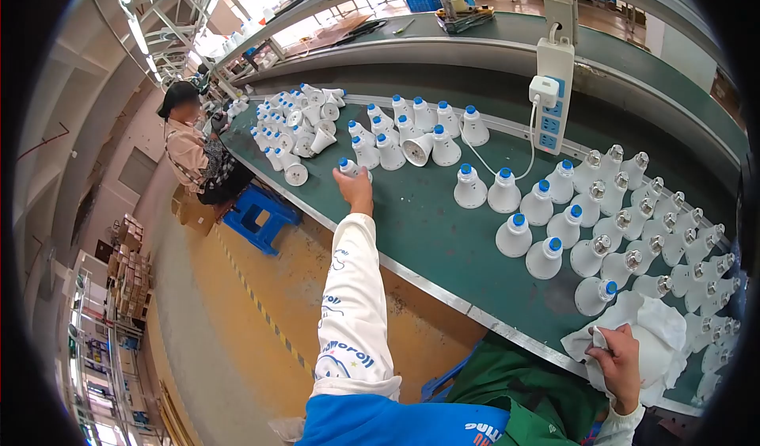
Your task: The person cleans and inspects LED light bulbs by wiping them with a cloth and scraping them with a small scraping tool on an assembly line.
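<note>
My left hand reaches far over the bench with its fingers closed around a white bulb housing that has a blue top. Just behind it stand several similar housings, and one lies tipped with its open base showing. Close to the bench's front edge, my right hand is closed over a crumpled white cloth. A small pale piece shows at its fingertips, too small to name. Beside that hand stands a blue-topped housing.
Metal-capped bulbs crowd the right end of the green bench. A heap of housings lies at the far left. A power strip holds a charger with a white cable. A co-worker sits beyond a blue stool.
</note>
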`<action>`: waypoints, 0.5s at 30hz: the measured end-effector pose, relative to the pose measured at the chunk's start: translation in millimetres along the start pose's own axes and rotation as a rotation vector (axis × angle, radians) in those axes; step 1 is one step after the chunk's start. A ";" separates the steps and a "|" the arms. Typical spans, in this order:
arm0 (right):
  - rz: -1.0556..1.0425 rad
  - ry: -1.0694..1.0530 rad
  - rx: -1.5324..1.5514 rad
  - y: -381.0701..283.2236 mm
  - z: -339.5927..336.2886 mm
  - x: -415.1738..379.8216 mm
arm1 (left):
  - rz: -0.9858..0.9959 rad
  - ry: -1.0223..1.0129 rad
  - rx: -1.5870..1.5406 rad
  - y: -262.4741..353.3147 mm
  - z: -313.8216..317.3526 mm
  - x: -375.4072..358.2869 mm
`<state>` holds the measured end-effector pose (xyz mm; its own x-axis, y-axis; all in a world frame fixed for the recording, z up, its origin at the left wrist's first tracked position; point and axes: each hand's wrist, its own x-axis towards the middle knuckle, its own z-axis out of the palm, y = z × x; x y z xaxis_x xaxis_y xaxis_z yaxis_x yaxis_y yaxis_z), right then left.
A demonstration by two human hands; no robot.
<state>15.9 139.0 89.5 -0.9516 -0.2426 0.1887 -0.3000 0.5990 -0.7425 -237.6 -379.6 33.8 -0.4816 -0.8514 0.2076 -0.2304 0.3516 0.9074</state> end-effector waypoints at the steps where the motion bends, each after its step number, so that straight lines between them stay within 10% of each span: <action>1: 0.009 -0.001 0.004 0.2 -0.2 0.2 | -0.017 0.004 -0.135 -9.3 1.0 7.1; 9: -0.022 0.033 -0.019 4.0 4.5 0.0 | 0.331 0.051 -0.021 13.1 -25.7 -39.7; 15: -0.091 0.031 0.007 0.9 1.2 2.1 | 0.593 -0.491 -0.203 52.2 -73.1 -176.3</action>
<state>13.6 138.1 88.4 -0.9219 -0.2719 0.2759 -0.3853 0.5703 -0.7254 -102.9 -239.6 71.2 -0.8045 -0.2590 0.5345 0.3165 0.5746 0.7548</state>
